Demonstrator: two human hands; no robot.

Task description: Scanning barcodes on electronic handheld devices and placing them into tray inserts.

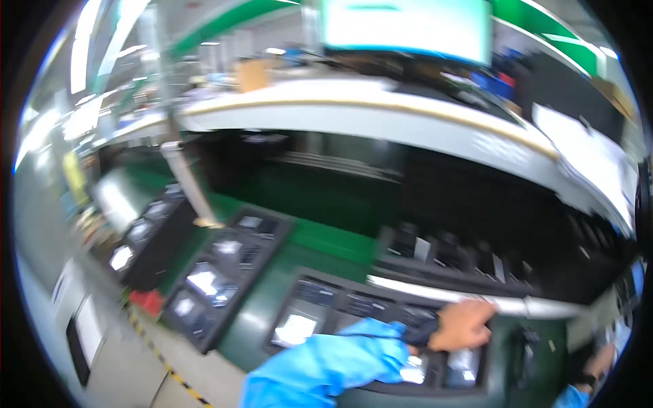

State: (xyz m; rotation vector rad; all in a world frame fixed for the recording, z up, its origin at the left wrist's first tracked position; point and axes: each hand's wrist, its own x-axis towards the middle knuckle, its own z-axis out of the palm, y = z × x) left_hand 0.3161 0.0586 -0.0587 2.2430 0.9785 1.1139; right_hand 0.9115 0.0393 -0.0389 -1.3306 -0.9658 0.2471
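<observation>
My left hand (464, 326), below a blue sleeve and a dark cuff, reaches over the right part of a dark tray (381, 287) on the green bench. Its fingers look curled, and whatever may be in them is hidden. Flat devices with shiny screens lie in the tray's compartments, among them a bright-screened device (296, 330) at the left and another device (462, 370) just below the hand. At the lower right rim, my right hand (598, 362) is smeared by motion, with a dark band at its wrist. A dark object (522, 353) lies between the two hands.
Left of the near tray, a second dark tray (235, 272) holds more devices; another tray (153, 234) stands farther left. A black rack (449, 262) stands behind a white bar (435, 291). Above runs a shelf (354, 112) with a lit monitor (408, 27). Papers (585, 156) hang at right.
</observation>
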